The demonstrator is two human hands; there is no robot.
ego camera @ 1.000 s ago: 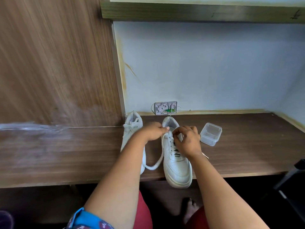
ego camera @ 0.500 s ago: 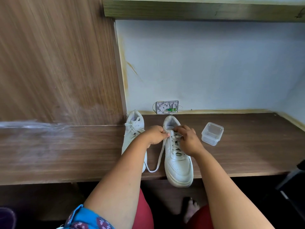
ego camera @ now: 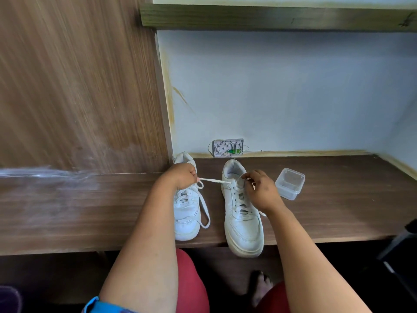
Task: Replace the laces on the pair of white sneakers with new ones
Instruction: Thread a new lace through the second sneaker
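Two white sneakers stand on the wooden desk (ego camera: 90, 211), toes toward me. The right sneaker (ego camera: 243, 224) hangs slightly over the front edge, its lace threaded through most eyelets. My left hand (ego camera: 182, 176) pinches a white lace (ego camera: 214, 180) and holds it taut leftward from that shoe's top eyelet; the slack loops down between the shoes. My right hand (ego camera: 259, 188) sits at the top eyelets on the shoe's right side, fingers curled around the other lace end. The left sneaker (ego camera: 186, 211) lies partly under my left hand, laced.
A small clear plastic container (ego camera: 290, 184) stands open just right of my right hand. A white wall box with wiring (ego camera: 228, 147) sits at the back. A wooden panel rises at the left, a shelf overhead. A dark chair part (ego camera: 401, 245) shows at the right.
My left hand has moved left, away from the right sneaker, drawing the lace out taut through the top eyelet. My right hand has stayed at the shoe's top.
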